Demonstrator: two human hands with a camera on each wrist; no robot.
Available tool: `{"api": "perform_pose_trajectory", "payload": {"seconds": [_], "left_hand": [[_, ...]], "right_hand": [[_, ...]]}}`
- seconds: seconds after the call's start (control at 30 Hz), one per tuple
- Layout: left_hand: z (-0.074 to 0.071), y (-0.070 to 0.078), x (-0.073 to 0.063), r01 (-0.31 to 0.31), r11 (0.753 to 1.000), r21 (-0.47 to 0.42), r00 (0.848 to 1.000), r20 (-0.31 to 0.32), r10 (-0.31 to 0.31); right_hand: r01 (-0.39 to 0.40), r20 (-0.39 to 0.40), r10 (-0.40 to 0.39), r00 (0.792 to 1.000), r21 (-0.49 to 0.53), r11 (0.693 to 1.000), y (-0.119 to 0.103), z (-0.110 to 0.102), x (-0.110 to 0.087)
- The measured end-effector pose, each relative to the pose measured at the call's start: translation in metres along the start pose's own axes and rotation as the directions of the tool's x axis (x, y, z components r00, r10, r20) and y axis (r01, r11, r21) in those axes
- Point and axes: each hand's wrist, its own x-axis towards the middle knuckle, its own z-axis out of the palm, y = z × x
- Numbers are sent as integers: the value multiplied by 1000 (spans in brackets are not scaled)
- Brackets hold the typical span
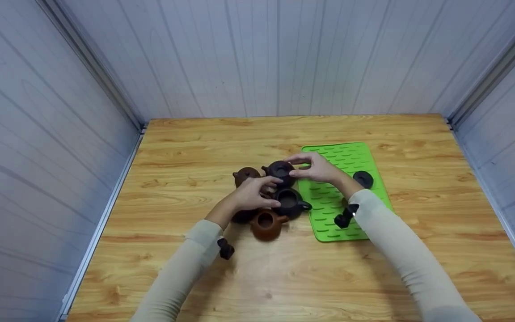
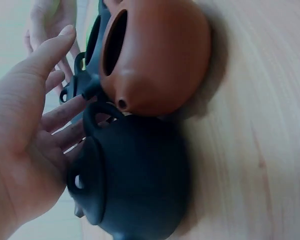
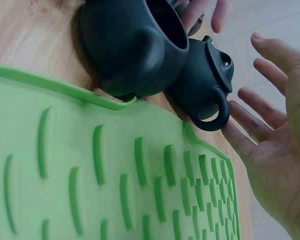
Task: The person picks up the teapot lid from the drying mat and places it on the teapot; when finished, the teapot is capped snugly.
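My right hand is at a black lidded teapot, its relaxed fingers beside the looped handle in the right wrist view. A black teapot without its lid stands just nearer to me. Over the group, my left hand hovers with loosely spread fingers and holds nothing. Below that hand, a dark lidded teapot fills the lower part of the left wrist view; the hand mostly hides it from the head. Beside it stands a reddish-brown teapot with an uncovered mouth. A dark brown lidded teapot is at the back left.
A green ridged mat lies to the right of the teapots, its left edge close to the lidless black one. On it rests a round black lid, near my right wrist. White panel walls enclose the wooden table behind and at both sides.
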Motion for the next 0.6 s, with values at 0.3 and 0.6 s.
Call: {"api": "perform_pose_trajectory", "payload": {"seconds": [0.3,0.6], "left_hand": [[12,-36,18,-65,995,77,998,13,64],[24,-68,40,-29,999,40,999,25,28]], "right_hand": [[2,26,-1,1000,-35,999,-2,-9,-8],[-11,20,13,1000,-76,997,-3,-23,-21]]}}
